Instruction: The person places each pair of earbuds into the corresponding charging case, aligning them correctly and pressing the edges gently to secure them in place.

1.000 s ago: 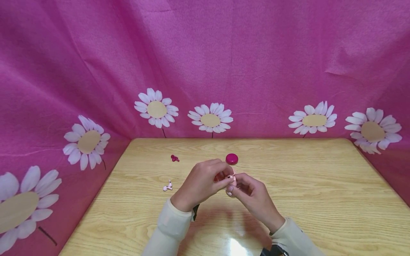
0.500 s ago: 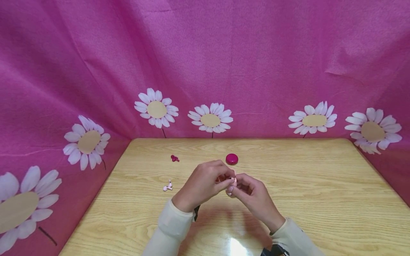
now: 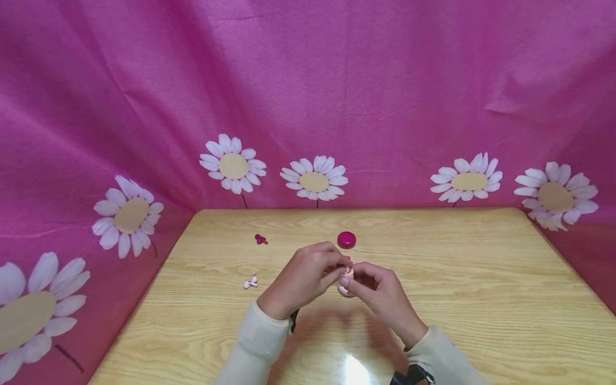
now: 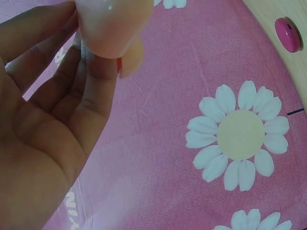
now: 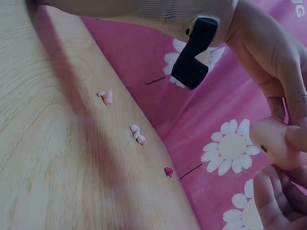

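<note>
Left hand (image 3: 303,280) and right hand (image 3: 380,299) meeting above the wooden surface (image 3: 481,299), fingers (image 3: 343,271) of both curled in and pinching one small pale pink case (image 3: 345,282) between them. Case mostly hidden by fingertips; open or closed, impossible to tell. Lying apart on the surface: magenta round case (image 3: 346,239), dark red earbud (image 3: 261,239), pale pink earbuds (image 3: 251,281).

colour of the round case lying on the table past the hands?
Magenta. The round case shows best in the head view, lying beyond both hands.
</note>
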Available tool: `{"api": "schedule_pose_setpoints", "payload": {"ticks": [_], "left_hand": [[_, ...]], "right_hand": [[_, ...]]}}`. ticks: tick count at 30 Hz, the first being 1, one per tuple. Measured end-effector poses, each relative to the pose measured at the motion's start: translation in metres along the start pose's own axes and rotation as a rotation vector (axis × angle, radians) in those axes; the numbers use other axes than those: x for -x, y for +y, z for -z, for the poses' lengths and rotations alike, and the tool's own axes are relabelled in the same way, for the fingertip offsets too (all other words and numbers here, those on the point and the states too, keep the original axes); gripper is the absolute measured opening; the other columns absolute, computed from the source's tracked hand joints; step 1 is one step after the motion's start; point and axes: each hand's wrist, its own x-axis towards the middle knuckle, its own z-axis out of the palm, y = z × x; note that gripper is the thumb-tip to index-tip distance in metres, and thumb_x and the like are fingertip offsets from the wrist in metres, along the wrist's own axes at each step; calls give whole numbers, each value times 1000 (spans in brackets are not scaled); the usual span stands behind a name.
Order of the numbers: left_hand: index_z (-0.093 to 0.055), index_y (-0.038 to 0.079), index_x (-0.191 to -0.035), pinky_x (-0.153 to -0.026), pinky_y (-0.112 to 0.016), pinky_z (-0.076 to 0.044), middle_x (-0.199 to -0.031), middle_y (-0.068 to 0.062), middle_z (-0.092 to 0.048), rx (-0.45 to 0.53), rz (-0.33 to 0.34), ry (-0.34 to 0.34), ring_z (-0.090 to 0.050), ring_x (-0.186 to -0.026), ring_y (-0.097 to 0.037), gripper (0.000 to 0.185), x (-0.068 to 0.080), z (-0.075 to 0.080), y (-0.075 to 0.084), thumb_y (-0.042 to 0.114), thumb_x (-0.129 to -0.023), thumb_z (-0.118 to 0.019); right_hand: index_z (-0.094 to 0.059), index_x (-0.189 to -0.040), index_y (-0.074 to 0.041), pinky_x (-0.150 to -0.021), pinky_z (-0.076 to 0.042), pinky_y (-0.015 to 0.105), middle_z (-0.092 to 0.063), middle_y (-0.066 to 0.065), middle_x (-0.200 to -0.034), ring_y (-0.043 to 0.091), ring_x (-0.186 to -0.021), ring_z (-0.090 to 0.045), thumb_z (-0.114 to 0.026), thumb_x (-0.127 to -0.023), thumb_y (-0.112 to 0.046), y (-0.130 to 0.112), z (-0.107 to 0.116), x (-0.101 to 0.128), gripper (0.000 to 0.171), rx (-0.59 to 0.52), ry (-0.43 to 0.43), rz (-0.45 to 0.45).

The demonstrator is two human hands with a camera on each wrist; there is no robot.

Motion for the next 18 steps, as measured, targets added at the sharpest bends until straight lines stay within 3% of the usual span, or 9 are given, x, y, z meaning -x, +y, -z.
{"api": "schedule_pose_setpoints", "payload": {"ticks": [5, 18], "left_hand": [[-74, 8, -99, -69, -16, -49, -90, 3, -67, 25, 13, 3, -57, -77, -5, 12, 1, -1, -1, 6, -88, -69], [-74, 8, -99, -67, -21, -51, -90, 3, -68, 63, 5, 28, -58, -75, -4, 13, 2, 2, 0, 7, -87, -72]], "right_hand": [[-70, -102, -9, -72, -57, 37, -69, 8, -91, 22, -78, -67, -73, -87, -20, 0, 1, 1, 19, -17, 13, -24], [-71, -103, -8, -72, -56, 30, -71, 7, -94, 17, -80, -68, -75, -85, -20, -3, 7, 3, 21, 43, 33, 0]]}}
